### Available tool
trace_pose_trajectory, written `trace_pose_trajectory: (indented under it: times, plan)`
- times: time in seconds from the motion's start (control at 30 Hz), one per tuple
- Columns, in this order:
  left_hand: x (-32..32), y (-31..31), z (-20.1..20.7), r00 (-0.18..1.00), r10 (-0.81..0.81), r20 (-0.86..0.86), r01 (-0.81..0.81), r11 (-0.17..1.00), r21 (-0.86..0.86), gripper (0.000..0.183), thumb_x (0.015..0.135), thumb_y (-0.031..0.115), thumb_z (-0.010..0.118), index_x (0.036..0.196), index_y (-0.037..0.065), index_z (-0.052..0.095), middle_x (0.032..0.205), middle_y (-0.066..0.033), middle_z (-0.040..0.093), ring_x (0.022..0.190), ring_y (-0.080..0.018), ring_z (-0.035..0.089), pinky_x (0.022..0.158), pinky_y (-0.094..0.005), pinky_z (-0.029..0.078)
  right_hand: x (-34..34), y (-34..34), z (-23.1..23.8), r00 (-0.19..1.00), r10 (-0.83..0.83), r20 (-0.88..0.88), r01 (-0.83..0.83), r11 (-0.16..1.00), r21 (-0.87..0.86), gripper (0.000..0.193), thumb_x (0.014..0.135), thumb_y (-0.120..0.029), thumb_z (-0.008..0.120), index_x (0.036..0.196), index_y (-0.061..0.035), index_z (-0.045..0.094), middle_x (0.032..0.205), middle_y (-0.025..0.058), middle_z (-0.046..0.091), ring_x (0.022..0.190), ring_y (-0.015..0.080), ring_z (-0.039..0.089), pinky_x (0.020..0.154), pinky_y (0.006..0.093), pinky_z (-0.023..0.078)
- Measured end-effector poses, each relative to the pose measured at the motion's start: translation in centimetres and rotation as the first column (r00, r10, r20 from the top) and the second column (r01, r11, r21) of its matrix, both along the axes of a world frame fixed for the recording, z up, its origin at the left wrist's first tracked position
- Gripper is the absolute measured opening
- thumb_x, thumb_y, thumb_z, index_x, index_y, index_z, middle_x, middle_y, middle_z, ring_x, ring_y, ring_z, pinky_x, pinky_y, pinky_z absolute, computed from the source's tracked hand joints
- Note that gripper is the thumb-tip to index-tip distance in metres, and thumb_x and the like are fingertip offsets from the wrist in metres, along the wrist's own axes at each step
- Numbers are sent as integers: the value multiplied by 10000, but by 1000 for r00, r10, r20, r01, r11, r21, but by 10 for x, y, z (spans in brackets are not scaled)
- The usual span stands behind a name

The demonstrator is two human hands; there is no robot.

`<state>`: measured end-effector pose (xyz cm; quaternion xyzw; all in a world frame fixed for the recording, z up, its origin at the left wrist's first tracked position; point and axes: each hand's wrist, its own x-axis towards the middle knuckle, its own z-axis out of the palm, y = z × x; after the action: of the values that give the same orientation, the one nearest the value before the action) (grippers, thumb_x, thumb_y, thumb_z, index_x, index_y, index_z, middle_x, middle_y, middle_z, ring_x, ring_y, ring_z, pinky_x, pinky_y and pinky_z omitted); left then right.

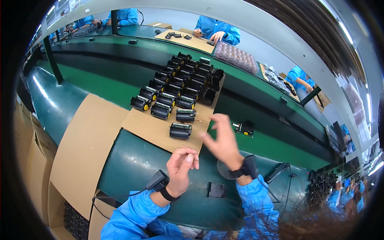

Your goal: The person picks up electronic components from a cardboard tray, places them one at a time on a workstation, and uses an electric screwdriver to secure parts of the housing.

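Observation:
My left hand (pixel 182 168) is raised over the green bench at the cardboard's near edge. Its fingers curl in with the thumb against them, and whatever they may hold is too small or hidden to make out. My right hand (pixel 224 142) is held out with thumb and fingers apart and nothing between them. Just beyond my hands, a black module (pixel 180 131) with a thin green circuit board on top lies nearest on the cardboard sheet (pixel 150 128). Behind it stand rows of several similar modules (pixel 161 111), many with yellow gears. Another module (pixel 245 128) lies alone right of my right hand.
A flat black square piece (pixel 216 190) and a round perforated grey object (pixel 226 170), partly hidden by my right wrist, lie on the bench. A corded black tool (pixel 277 173) is at right. Cardboard boxes (pixel 34 160) stand left. Co-workers in blue sit across the line.

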<state>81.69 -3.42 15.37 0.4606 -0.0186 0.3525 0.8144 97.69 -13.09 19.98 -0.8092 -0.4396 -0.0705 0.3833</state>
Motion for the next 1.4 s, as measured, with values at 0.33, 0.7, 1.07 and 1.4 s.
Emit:
trace_pose_trajectory:
  times: [0.33,0.7,1.07,1.4]
  plan:
    - [3,-17,-5,911,-382,-153,385,923,-11,152,1021,85,557,1145,25,620,903,-52,642,751,-113,594,665,-254,467,157,-152,-52,952,-297,70,301,881,-365,968,759,-394,859,1504,15,397,1394,280,530,1318,428,500,1141,471,393]
    - [16,-3,-21,398,-900,-178,778,433,-456,422,1105,418,433,1311,57,504,899,-59,631,528,-86,509,423,-206,276,-15,-81,52,820,445,-361,-552,783,-288,739,721,-344,915,1317,-51,591,1341,118,571,1281,329,525,1101,421,412]
    - [19,-8,-21,456,-853,-256,690,520,-504,316,1103,282,470,1353,102,542,1057,-93,686,737,-126,659,517,-221,417,109,-94,-50,938,-323,-128,291,932,-218,491,833,-314,841,1156,-35,597,1048,84,603,764,164,617,707,337,531]
    - [14,-3,-13,543,-827,-143,614,508,-604,243,1094,246,477,1309,143,428,1236,-123,646,960,-299,738,572,-243,455,114,-97,-43,886,-270,-378,263,962,-70,265,1026,-197,564,1101,-26,751,927,69,731,685,124,679,638,283,556]
